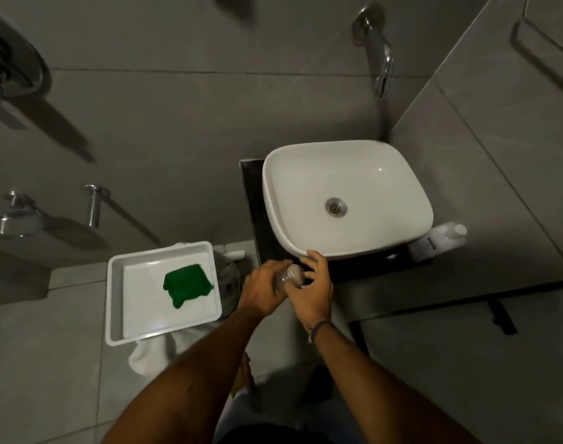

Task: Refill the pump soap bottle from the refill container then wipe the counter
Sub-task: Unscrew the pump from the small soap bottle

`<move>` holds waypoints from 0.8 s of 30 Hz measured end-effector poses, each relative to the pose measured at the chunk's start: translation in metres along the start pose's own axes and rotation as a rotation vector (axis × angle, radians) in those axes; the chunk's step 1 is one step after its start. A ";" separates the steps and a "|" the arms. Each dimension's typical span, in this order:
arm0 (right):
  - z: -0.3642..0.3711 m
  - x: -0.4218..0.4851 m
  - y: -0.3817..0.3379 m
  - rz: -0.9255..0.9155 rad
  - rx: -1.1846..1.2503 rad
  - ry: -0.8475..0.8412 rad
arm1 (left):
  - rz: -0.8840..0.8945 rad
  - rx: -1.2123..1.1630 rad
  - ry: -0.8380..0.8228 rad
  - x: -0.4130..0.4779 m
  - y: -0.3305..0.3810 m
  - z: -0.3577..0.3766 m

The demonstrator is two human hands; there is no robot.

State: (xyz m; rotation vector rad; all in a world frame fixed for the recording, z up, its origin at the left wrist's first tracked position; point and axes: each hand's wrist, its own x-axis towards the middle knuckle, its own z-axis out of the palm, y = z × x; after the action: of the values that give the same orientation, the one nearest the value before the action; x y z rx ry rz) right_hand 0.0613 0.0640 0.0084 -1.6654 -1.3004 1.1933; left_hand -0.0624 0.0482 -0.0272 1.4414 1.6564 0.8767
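Note:
A small clear soap bottle is held between both hands just in front of the white basin, over the dark counter. My left hand wraps its lower body. My right hand grips its top end; the pump itself is hidden by fingers. The white refill container lies on the counter's right end beside the basin. A folded green cloth lies in a white tray to the left.
The basin fills most of the counter, with a chrome wall spout above it. The tray rests on a white bin or stool with a white towel under it. Chrome wall fittings are at far left. Tiled floor lies below.

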 end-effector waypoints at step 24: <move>-0.078 0.009 -0.004 0.112 0.546 0.514 | -0.069 0.017 0.024 0.004 -0.011 0.009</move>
State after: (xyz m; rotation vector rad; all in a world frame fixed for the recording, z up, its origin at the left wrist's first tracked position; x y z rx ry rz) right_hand 0.1341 0.0752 0.0359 -1.5023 -0.5117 0.9735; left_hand -0.0595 0.0512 -0.0416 1.3813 1.7247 0.8459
